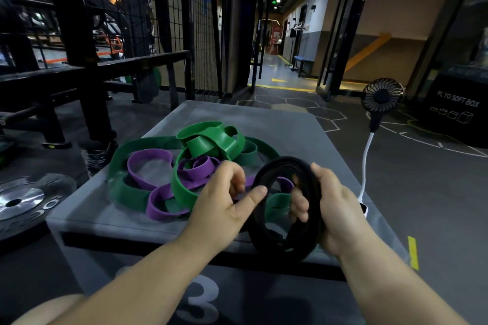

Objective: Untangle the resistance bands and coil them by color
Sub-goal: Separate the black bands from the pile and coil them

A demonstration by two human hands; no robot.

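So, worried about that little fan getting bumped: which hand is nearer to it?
Right. The right hand, gripping the black coil, is left of the fan; the left hand lies farther left.

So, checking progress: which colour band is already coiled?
The black band, coiled in the right hand; green bands and purple bands lie tangled on the grey box.

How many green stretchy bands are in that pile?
2, judging by shade: a bright green band knotted in the middle, and a dark green band looping round the left and far sides. They are tangled, so another may be hidden.
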